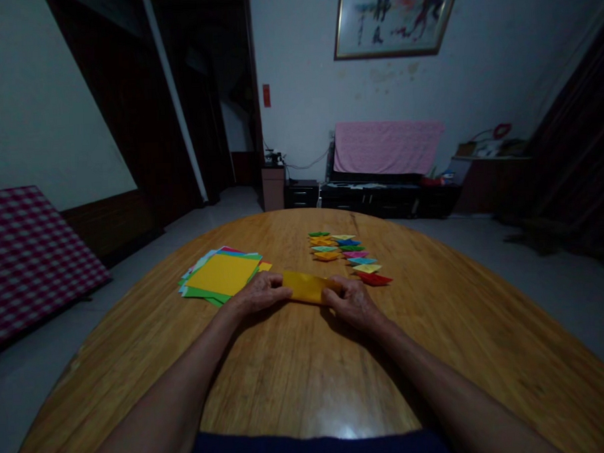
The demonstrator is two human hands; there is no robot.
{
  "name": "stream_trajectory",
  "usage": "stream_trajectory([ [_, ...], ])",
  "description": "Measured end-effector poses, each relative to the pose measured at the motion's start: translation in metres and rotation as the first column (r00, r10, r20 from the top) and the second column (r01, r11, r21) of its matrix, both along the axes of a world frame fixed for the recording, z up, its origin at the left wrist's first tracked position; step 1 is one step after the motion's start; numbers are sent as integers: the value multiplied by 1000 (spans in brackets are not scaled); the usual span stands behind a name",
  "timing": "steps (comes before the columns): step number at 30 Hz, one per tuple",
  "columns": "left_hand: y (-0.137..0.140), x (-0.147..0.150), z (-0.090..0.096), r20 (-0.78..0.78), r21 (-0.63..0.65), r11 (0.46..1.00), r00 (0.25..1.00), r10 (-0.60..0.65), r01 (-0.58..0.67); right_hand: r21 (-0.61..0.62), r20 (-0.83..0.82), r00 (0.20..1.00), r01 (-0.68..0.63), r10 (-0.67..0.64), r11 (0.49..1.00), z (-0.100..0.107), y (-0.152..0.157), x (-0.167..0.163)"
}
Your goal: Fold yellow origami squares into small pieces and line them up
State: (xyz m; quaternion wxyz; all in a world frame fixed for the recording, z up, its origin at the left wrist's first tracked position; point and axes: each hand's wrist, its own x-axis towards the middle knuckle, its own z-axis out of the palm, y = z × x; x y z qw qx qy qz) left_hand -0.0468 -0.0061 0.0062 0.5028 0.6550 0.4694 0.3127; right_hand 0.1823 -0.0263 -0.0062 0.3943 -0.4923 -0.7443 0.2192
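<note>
A folded strip of yellow paper (307,288) is stretched between my two hands, above the middle of the table. My left hand (261,293) pinches its left end between thumb and fingers. At the other end my right hand (354,300) grips the paper, thumb in front. Just beyond my left hand lies a loose stack of coloured paper sheets (224,273), a yellow one on top and green, white and red edges sticking out. Past my right hand, small folded paper boats stand in two rows, the nearest a red paper boat (374,279).
The round wooden table (298,373) reaches from my body to the far side. Beyond it, a pink cloth (386,147) hangs over something on a low black cabinet (371,200). A red-and-white checked cloth (28,258) covers something at the left.
</note>
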Motion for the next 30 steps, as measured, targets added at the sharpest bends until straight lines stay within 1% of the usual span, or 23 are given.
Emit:
stream_trajectory([
  [2, 5, 2, -4, -65, 49, 999, 998, 8, -5, 26, 31, 999, 22, -23, 999, -2, 2, 0],
  [7, 14, 4, -11, -175, 133, 991, 984, 30, -6, 154, 227, 963, 112, -145, 982, -6, 9, 3],
  [9, 15, 5, -13, -210, 153, 988, 977, 22, 10, 146, 287, 942, 134, -172, 980, -7, 11, 4],
  [12, 14, 6, -13, -231, 170, 985, 973, 10, 30, 95, 375, 912, 143, -169, 985, -7, 12, 4],
  [15, 15, 7, -13, -257, 199, 980, 966, 20, 33, 71, 434, 887, 143, -160, 987, -4, 12, 3],
  [18, 17, 7, -15, -295, 244, 970, 954, 56, 18, 72, 460, 875, 133, -151, 989, -2, 12, 2],
  [21, 17, 8, -14, -344, 260, 965, 936, 76, 17, 81, 462, 876, 114, -138, 990, -1, 13, 1],
  [26, 14, 10, -8, -431, 278, 960, 896, 105, 21, 81, 433, 892, 101, -126, 992, -5, 15, 2],
  [30, 15, 10, -10, -453, 313, 949, 884, 119, 32, 92, 413, 901, 104, -133, 990, -6, 16, 3],
])
